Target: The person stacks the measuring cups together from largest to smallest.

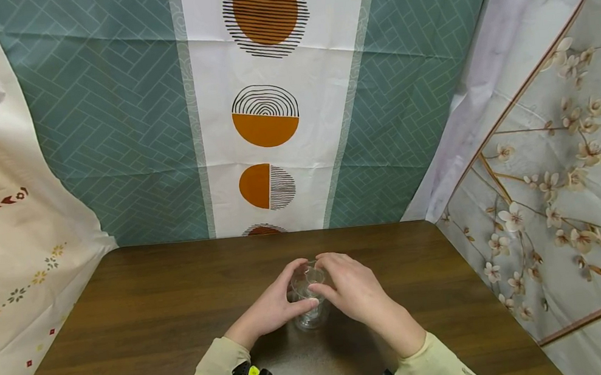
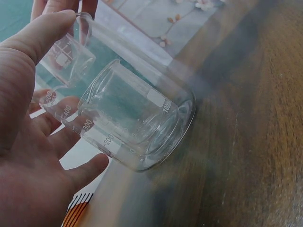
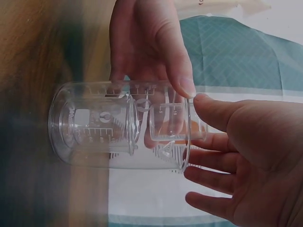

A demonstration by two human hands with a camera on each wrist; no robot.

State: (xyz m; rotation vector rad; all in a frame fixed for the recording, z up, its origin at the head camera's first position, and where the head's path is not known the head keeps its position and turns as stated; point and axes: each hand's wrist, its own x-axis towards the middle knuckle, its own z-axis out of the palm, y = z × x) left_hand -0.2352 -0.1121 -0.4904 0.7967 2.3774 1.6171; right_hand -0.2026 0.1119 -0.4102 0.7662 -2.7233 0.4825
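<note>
A large clear glass beaker [image 2: 156, 61] with white graduations stands upright on the wooden table. My left hand [image 1: 276, 303] grips it near the rim, thumb on the near side and fingers round the far side. Inside, on its bottom, sits a medium beaker [image 2: 137, 97] marked 100. Above that one, a small beaker [image 3: 163, 123] hangs partly within the large beaker's mouth, apart from the medium one. My right hand [image 1: 357, 285] pinches the small beaker near its top between thumb and fingers. In the head view the glass is partly hidden by both hands.
The brown wooden table [image 1: 153, 301] spreads around the hands. Behind it hangs a green and white cloth [image 1: 297, 151] with orange circles. A floral curtain [image 1: 573, 214] borders the right side, and a pale patterned cloth [image 1: 9, 242] the left.
</note>
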